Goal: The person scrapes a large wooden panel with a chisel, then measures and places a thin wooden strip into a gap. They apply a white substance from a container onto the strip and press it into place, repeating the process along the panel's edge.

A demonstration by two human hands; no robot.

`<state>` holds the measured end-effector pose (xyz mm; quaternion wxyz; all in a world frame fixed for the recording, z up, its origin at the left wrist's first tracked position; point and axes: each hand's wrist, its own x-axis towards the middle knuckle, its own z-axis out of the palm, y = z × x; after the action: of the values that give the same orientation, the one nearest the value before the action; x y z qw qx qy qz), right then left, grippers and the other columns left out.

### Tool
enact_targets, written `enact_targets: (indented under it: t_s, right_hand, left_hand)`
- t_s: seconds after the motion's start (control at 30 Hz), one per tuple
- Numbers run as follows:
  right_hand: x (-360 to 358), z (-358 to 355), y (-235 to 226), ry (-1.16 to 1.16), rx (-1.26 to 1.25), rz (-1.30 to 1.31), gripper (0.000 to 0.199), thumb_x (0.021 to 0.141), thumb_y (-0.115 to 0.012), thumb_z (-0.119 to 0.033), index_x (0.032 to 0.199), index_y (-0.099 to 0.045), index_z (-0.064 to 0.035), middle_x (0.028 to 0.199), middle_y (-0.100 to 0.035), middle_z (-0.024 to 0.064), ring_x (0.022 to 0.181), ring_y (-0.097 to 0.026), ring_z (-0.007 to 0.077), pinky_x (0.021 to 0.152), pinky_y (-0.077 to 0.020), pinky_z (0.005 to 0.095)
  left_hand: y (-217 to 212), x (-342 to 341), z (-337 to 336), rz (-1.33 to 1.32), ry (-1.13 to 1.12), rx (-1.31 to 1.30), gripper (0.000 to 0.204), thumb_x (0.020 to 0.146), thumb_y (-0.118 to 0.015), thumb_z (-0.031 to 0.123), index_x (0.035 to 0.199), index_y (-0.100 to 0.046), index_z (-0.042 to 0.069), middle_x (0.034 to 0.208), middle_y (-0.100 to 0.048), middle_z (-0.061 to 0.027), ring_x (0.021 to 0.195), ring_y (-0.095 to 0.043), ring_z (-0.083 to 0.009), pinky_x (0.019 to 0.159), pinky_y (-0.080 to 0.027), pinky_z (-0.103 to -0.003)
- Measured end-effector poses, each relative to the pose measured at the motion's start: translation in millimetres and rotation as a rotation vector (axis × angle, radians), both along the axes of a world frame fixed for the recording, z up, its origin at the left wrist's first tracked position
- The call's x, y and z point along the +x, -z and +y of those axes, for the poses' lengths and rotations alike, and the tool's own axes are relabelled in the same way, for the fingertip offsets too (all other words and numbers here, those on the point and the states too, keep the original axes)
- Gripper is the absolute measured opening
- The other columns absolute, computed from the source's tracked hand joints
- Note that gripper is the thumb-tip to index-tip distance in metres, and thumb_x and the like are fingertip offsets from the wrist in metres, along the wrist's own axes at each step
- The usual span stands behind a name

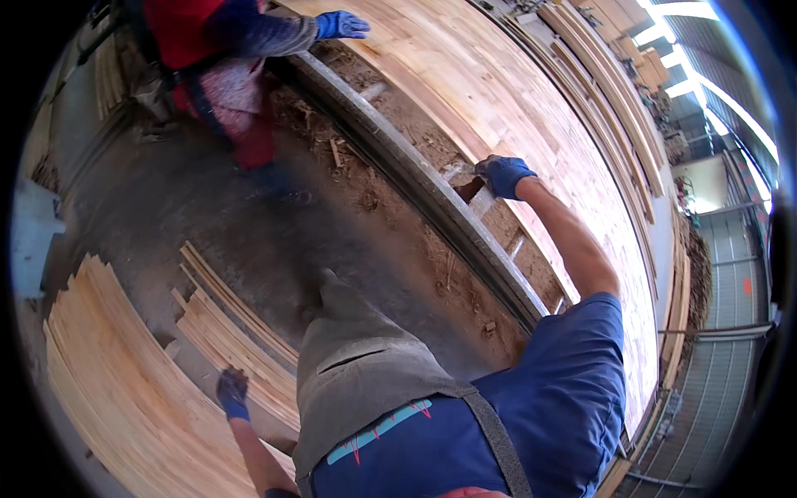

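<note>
My right hand (504, 174), in a blue glove, is closed at the near edge of a large panel of joined wood strips (531, 100). Its fingers curl down beside a small dark brown piece (470, 189); what they hold is hidden. Down at the left, my left hand (233, 393), also gloved, is at a stack of long thin wood strips (237, 349). Its fingers look loosely apart, with nothing seen gripped. A wider stack of pale boards (124, 373) lies beside it.
A metal rail (432, 178) runs along the panel, with sawdust and scraps (365, 183) around it. Across at the upper left, a co-worker in red and blue (207, 50) reaches a gloved hand (341, 25) over the panel. Long planks (614, 108) lie beyond.
</note>
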<state>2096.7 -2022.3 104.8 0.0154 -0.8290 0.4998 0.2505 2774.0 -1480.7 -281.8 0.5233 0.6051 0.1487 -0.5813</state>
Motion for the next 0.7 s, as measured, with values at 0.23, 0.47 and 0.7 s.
enact_targets:
  t_s: [0.23,0.47,0.7]
  right_hand:
    - [30,-8,-44,0.227,-0.170,-0.279,0.025,0.090,-0.056,-0.017,0.111,-0.069,-0.0149,0.096,-0.070,0.0160,0.091,-0.067,0.0347,0.078,-0.0537,0.0433]
    - [38,-12,39,1.046,0.077,-0.731,0.026,0.092,-0.058,-0.024,0.101,-0.074,-0.0057,0.075,-0.070,0.0067,0.064,-0.064,0.0139,0.059,-0.0509,0.0323]
    - [43,7,54,1.056,0.003,-0.365,0.031,0.092,-0.057,-0.030,0.091,-0.075,-0.0043,0.074,-0.071,0.0104,0.065,-0.066,0.0212,0.070,-0.0518,0.0376]
  left_hand:
    - [5,25,-167,0.009,0.052,0.145,0.032,0.099,-0.052,0.035,0.121,-0.055,0.013,0.102,-0.065,-0.0180,0.072,-0.061,-0.0302,0.064,-0.053,-0.040]
    - [42,49,-159,0.306,0.452,0.229,0.034,0.095,-0.054,0.037,0.119,-0.058,0.013,0.093,-0.068,-0.0162,0.062,-0.063,-0.0289,0.051,-0.045,-0.039]
    - [16,150,-222,0.190,0.465,0.321,0.030,0.095,-0.058,0.038,0.113,-0.059,0.015,0.091,-0.069,-0.0137,0.053,-0.060,-0.0260,0.043,-0.043,-0.034]
